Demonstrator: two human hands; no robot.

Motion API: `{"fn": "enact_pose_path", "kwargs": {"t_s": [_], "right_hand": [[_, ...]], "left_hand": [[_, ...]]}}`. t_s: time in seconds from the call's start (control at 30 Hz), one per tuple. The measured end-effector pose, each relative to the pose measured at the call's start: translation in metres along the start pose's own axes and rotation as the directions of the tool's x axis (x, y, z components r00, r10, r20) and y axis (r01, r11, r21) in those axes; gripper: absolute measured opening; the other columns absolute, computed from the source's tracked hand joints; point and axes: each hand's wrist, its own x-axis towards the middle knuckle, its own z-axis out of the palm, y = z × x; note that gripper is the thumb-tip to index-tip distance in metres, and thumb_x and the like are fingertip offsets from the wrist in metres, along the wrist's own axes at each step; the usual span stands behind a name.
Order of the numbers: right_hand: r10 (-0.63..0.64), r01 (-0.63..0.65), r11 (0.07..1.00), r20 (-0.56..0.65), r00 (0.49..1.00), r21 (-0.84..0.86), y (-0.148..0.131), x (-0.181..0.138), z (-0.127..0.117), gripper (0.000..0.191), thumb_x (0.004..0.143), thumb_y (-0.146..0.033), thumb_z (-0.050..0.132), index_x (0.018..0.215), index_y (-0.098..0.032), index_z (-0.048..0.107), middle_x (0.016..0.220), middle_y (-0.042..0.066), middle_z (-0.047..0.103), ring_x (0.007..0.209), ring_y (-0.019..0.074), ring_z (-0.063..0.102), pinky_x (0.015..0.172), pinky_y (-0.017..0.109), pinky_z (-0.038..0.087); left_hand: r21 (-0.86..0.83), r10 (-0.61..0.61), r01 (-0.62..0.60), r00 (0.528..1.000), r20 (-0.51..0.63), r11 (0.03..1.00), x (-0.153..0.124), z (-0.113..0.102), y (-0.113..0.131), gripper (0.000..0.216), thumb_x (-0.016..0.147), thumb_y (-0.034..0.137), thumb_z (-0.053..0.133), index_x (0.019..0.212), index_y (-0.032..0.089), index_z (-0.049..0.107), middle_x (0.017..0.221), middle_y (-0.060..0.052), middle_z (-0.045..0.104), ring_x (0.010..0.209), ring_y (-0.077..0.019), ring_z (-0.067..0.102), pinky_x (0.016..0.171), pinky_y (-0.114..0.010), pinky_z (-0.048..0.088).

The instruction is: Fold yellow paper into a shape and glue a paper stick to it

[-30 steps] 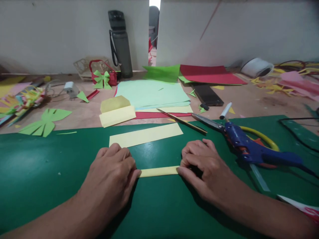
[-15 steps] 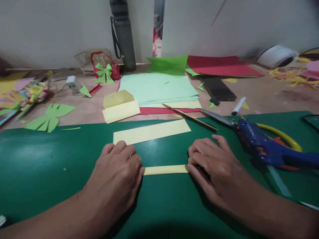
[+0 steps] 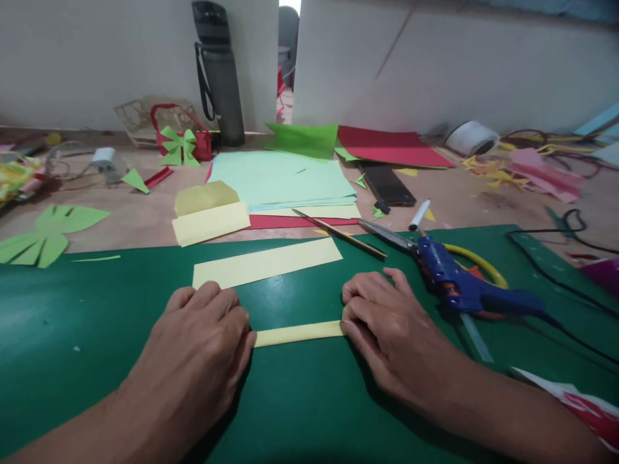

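A narrow folded strip of pale yellow paper (image 3: 298,334) lies across the green mat between my two hands. My left hand (image 3: 206,348) is closed on its left end, thumb and fingers pinched together. The right end is pinched by my right hand (image 3: 387,325), whose little finger sticks out a bit. Both ends of the strip are hidden under the fingers. Just beyond, a wider flat strip of pale yellow paper (image 3: 268,263) rests on the mat, its near left corner close to my left knuckles.
Right of my right hand lie a blue glue gun (image 3: 449,277), scissors (image 3: 391,235) and a gold pencil-like stick (image 3: 338,233). Behind are mint paper sheets (image 3: 280,177), a black phone (image 3: 387,183), a dark bottle (image 3: 220,84) and a small red paper bag (image 3: 181,142) with a green bow.
The view has turned slightly right, so everything sits further left and more of the right side shows. Both hands keep their pinch on the strip, which tilts a little more.
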Motion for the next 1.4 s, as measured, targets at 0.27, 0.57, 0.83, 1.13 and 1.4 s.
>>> {"fn": "enact_pose_path", "kwargs": {"t_s": [0.27,0.57,0.83,1.13,1.4], "right_hand": [[-0.021,0.02,0.998,-0.017,1.0,-0.051,0.001,0.005,0.0,0.019,0.081,-0.013,0.041,0.064,-0.017,0.048,0.075,0.006,0.052,0.074,0.0188,0.047,0.08,0.042,0.03],[-0.06,0.061,0.993,0.014,0.998,-0.101,0.003,0.006,-0.001,0.021,0.082,-0.014,0.039,0.064,-0.017,0.05,0.073,0.005,0.052,0.072,0.0187,0.048,0.079,0.041,0.029],[-0.109,0.106,0.968,0.001,0.994,-0.227,0.004,0.004,0.005,0.022,0.083,-0.014,0.039,0.068,-0.017,0.055,0.075,0.007,0.055,0.073,0.0206,0.049,0.08,0.046,0.029],[-0.409,0.36,0.847,-0.045,0.911,-0.392,-0.008,0.0,0.007,0.04,0.087,-0.01,0.04,0.122,-0.026,0.054,0.088,0.01,0.063,0.091,0.0278,0.051,0.088,0.061,0.025],[-0.495,0.473,0.799,0.04,0.868,-0.371,-0.007,0.003,0.008,0.04,0.087,-0.017,0.044,0.126,-0.025,0.05,0.08,0.005,0.059,0.082,0.023,0.05,0.094,0.06,0.023]], "left_hand": [[0.011,0.004,-0.004,1.0,0.013,1.0,0.0,0.001,-0.001,0.032,0.088,0.026,0.035,0.06,0.018,0.049,0.066,-0.005,0.048,0.065,-0.0201,0.04,0.062,-0.037,0.028],[0.014,-0.037,0.036,0.999,0.03,0.999,0.001,0.001,0.001,0.03,0.088,0.022,0.035,0.062,0.017,0.05,0.07,-0.005,0.05,0.067,-0.0186,0.041,0.064,-0.036,0.029],[0.014,-0.082,0.081,0.99,0.117,0.997,0.004,-0.007,0.003,0.024,0.086,0.018,0.039,0.067,0.016,0.054,0.071,-0.005,0.053,0.068,-0.0189,0.045,0.066,-0.036,0.031],[0.11,0.127,-0.129,0.992,0.025,0.986,-0.005,-0.006,0.0,0.045,0.089,0.013,0.039,0.122,0.043,0.047,0.081,-0.003,0.053,0.072,-0.0191,0.046,0.081,-0.047,0.029],[0.106,0.246,-0.262,0.959,0.142,0.959,-0.006,-0.009,-0.008,0.046,0.092,0.021,0.039,0.13,0.046,0.036,0.087,-0.003,0.051,0.079,-0.0204,0.048,0.089,-0.055,0.027]]}}
